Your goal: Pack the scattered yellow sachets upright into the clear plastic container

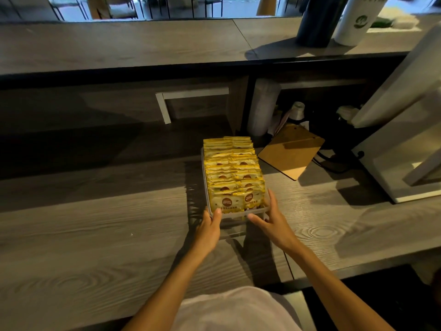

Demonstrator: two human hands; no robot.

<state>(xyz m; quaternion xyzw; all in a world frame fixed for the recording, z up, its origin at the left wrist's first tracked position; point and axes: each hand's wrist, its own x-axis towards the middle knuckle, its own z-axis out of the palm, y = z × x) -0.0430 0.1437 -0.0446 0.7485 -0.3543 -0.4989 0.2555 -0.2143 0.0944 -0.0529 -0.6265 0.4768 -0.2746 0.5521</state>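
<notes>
Between the left hand (210, 226) and right hand (272, 223), each gripping a near corner, the clear plastic container (235, 215) holds upright yellow sachets (232, 173) on the counter (95, 235).

Wooden clipboard (291, 151) lies flat on the grey woodgrain worktop (95, 235). Just behind it there's a stack of clear cups (262, 106), to its right a big white appliance (405, 139), and up behind it a dark bottle (315, 20) beside a white tumbler (355, 22).

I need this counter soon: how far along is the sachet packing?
Nearly done. The yellow sachets stand upright in two rows filling the clear container. The left hand and right hand hold its near corners. No loose sachets show on the counter.
</notes>
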